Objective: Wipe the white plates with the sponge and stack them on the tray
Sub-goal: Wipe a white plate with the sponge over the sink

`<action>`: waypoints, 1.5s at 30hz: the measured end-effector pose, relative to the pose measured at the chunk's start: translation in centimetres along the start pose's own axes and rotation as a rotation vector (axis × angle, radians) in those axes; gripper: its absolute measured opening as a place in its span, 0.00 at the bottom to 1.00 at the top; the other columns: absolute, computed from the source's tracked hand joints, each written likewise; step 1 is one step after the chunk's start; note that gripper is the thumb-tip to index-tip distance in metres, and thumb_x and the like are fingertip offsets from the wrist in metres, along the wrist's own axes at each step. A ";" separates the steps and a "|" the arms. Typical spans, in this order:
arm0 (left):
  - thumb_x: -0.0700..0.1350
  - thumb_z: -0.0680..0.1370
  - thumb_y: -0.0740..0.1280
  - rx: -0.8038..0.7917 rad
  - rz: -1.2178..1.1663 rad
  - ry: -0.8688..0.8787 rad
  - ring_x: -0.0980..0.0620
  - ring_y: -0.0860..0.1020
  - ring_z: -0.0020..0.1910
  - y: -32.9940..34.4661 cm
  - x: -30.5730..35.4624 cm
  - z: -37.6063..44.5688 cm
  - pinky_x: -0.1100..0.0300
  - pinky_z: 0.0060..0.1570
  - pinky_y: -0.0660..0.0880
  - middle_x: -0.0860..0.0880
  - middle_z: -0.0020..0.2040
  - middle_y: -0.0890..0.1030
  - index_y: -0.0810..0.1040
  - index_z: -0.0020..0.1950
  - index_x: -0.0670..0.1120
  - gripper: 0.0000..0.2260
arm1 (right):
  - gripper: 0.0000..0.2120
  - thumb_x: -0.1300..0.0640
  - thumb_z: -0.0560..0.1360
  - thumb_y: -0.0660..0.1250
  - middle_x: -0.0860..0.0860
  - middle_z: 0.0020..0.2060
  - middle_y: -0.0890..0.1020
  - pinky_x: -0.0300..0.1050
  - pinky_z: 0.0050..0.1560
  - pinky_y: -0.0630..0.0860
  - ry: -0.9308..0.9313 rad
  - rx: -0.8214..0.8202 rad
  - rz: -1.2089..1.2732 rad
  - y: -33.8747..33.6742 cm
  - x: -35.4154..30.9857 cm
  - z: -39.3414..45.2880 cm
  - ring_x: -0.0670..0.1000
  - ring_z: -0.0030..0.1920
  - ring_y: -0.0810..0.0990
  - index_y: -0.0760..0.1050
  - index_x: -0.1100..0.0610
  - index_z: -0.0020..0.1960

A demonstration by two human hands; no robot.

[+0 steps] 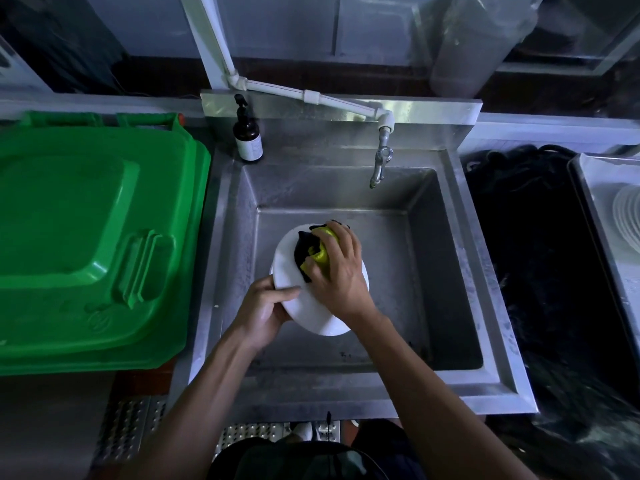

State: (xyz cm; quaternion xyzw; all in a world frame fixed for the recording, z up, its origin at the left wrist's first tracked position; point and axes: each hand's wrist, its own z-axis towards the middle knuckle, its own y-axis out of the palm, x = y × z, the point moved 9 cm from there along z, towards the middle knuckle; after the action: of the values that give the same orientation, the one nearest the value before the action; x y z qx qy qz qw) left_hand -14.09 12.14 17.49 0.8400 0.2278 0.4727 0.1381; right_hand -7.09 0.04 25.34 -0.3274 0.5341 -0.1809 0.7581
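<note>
Over the middle of the steel sink point(446, 271) I hold a white plate point(311, 306) tilted. My left hand point(266, 310) grips its left rim, thumb on the face. My right hand point(337, 268) grips a yellow and black sponge point(317, 252) and presses it on the plate's upper part. At the far right a metal tray point(595, 216) carries a stack of white plates point(627, 220), cut off by the frame edge.
A green bin lid point(90, 237) fills the left side. A brown pump bottle point(247, 135) stands at the sink's back left corner. The tap point(381, 164) hangs over the basin's back. A dark black mass point(533, 254) lies between sink and tray.
</note>
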 end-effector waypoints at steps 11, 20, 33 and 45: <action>0.37 0.71 0.72 0.065 -0.104 0.032 0.38 0.82 0.55 -0.2 0.7 0.2 0.46 0.52 0.80 0.35 0.58 0.83 0.79 0.64 0.35 0.21 | 0.22 0.61 0.76 0.67 0.56 0.70 0.69 0.57 0.75 0.58 0.126 -0.037 0.002 0.0 2.6 -1.4 0.59 0.73 0.62 0.72 0.59 0.69; 0.43 0.74 0.69 0.118 -0.257 0.038 0.45 0.84 0.52 0.0 0.5 0.7 0.53 0.44 0.82 0.40 0.59 0.84 0.81 0.63 0.41 0.17 | 0.21 0.54 0.77 0.60 0.55 0.69 0.71 0.55 0.75 0.60 0.056 0.000 0.072 0.7 -0.4 -3.1 0.56 0.71 0.64 0.71 0.59 0.69; 0.40 0.82 0.63 0.235 -0.376 -0.003 0.38 0.79 0.61 -0.8 -0.7 0.8 0.47 0.56 0.78 0.36 0.65 0.80 0.78 0.66 0.38 0.14 | 0.26 0.56 0.72 0.69 0.55 0.70 0.71 0.60 0.73 0.64 0.074 0.050 0.078 0.7 0.0 -5.7 0.57 0.73 0.64 0.72 0.60 0.69; 0.42 0.80 0.65 0.036 -0.376 0.048 0.40 0.80 0.64 -1.1 0.3 1.0 0.46 0.57 0.81 0.39 0.66 0.80 0.81 0.66 0.42 0.15 | 0.25 0.55 0.74 0.71 0.52 0.72 0.67 0.53 0.73 0.62 0.216 0.083 0.165 -2.2 3.0 -3.4 0.55 0.72 0.63 0.71 0.56 0.70</action>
State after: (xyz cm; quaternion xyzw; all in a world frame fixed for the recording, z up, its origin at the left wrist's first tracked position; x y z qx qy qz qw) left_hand -13.38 13.24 16.66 0.7736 0.3923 0.4542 0.2033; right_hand -8.99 -4.44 24.08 -0.2294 0.6300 -0.1739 0.7212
